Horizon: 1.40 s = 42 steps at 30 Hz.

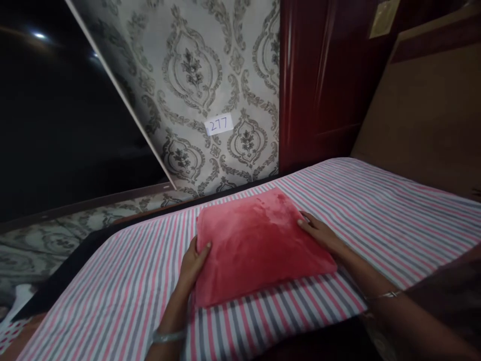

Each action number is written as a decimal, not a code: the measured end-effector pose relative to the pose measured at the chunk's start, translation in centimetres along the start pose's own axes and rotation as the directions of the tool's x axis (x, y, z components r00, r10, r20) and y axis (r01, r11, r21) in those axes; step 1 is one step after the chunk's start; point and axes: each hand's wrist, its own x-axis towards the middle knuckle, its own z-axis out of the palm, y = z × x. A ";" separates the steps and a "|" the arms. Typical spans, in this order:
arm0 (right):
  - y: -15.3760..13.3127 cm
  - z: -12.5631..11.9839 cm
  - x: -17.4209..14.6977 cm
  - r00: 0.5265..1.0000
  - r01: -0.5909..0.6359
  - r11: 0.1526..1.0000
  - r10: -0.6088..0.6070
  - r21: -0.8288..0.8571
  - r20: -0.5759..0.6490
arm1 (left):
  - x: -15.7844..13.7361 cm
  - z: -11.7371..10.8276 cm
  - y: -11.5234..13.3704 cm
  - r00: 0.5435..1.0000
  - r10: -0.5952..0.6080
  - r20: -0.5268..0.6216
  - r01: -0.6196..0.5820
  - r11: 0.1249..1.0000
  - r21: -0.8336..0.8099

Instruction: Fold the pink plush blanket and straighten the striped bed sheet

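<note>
A flat, roughly square piece of red plush cloth (255,245) lies over the striped cloth in front of me. Whether it is folded or a thin cushion cover, I cannot tell. My left hand (193,263) closes on its left edge, thumb on top and the other fingers hidden beside or beneath it. On the opposite edge, my right hand (319,231) has its thumb over the plush, with its fingers partly out of sight. Both hands are closed on the plush cloth. Each wrist wears a bangle.
Pink, grey and white striped cloth (131,281) covers the surface. Behind it are a patterned wall (240,100) with a paper label (219,124) reading 277, and a dark red wooden panel (315,90). A large black screen (67,115) stands left; a brown board (432,110) leans right.
</note>
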 end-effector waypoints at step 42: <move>1.2 1.3 -0.7 0.965 0.100 0.783 -0.226 0.614 0.130 | -1.2 2.1 -1.2 0.965 -0.185 -0.187 0.079 0.882 -0.464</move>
